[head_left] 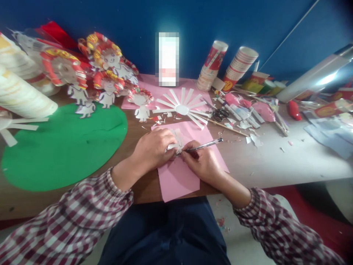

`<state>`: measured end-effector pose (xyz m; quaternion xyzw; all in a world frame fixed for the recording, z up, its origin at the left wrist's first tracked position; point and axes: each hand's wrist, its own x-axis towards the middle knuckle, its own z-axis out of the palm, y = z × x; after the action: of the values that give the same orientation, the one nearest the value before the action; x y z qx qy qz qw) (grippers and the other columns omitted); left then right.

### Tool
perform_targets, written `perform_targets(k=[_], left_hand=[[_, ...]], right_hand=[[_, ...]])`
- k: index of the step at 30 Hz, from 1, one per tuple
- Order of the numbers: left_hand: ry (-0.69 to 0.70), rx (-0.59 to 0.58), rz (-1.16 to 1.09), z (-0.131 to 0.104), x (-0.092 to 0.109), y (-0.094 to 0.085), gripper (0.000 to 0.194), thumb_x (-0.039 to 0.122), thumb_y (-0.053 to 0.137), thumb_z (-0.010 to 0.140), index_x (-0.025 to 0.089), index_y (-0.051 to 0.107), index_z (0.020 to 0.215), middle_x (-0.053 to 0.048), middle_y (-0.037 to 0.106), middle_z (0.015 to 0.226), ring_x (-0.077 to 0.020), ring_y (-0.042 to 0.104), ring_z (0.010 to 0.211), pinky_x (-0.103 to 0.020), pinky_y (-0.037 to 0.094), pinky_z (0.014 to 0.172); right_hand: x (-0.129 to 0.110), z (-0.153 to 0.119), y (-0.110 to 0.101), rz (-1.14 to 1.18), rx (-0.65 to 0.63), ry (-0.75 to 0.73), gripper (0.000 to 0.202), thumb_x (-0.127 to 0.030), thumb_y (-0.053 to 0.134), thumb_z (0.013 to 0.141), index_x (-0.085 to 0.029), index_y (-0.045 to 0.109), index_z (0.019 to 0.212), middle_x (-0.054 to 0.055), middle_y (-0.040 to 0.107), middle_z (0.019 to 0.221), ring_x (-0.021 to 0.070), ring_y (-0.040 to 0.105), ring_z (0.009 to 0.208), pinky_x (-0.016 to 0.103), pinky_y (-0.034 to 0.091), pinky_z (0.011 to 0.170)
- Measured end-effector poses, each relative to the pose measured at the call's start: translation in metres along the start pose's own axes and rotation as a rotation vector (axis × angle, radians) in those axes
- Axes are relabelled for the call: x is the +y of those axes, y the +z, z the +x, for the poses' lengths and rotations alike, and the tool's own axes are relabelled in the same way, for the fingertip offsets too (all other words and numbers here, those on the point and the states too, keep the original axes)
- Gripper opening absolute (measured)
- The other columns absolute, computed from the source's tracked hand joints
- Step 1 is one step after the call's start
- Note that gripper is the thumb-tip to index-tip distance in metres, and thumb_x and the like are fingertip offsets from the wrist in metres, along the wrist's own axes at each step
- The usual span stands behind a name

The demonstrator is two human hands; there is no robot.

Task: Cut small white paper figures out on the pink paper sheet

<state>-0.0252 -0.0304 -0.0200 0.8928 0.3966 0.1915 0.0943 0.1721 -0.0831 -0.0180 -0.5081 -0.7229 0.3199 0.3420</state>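
Note:
My right hand (204,160) grips a pen (205,145), its tip down by a small white paper cutout (170,147). With curled fingers and thumb, my left hand (154,147) pins that cutout against a pink sheet of paper (180,178). The hand covers part of the cutout, so its full outline is hidden. Just beyond the pink sheet lies a white paper piece cut into spokes (182,109), and left of it a white paper figure with a red and yellow ring (142,112).
A green oval sheet (68,147) lies at left, with several ringed paper figures (107,92) behind it. Scissors (220,114), a wooden stick (228,129), markers and scraps are at right. Paper cup stacks (239,66) stand at the back near a blurred bright rectangle (168,55).

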Motion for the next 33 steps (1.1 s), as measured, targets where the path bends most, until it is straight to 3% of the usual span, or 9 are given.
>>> perform_targets(k=[27,33], left_hand=[[0.021,0.020,0.015,0.000,0.001,-0.001,0.017,0.034,0.059,0.088,0.021,0.070,0.090,-0.006,0.068,0.102,-0.0239,0.061,0.104,-0.040,0.050,0.095],[-0.009,0.010,0.025,-0.001,0.002,-0.002,0.014,0.031,0.061,0.088,0.020,0.069,0.091,-0.006,0.069,0.102,-0.0248,0.060,0.105,-0.040,0.051,0.093]], right_hand=[[-0.005,0.002,-0.004,0.010,-0.006,0.022,0.007,-0.027,0.059,0.089,-0.020,0.059,0.087,-0.001,0.063,0.067,0.0140,0.060,0.059,0.024,0.044,0.056],[-0.014,0.004,-0.009,0.168,0.051,0.178,0.007,-0.024,0.057,0.086,-0.019,0.056,0.081,-0.003,0.055,0.057,0.0110,0.051,0.048,0.022,0.038,0.046]])
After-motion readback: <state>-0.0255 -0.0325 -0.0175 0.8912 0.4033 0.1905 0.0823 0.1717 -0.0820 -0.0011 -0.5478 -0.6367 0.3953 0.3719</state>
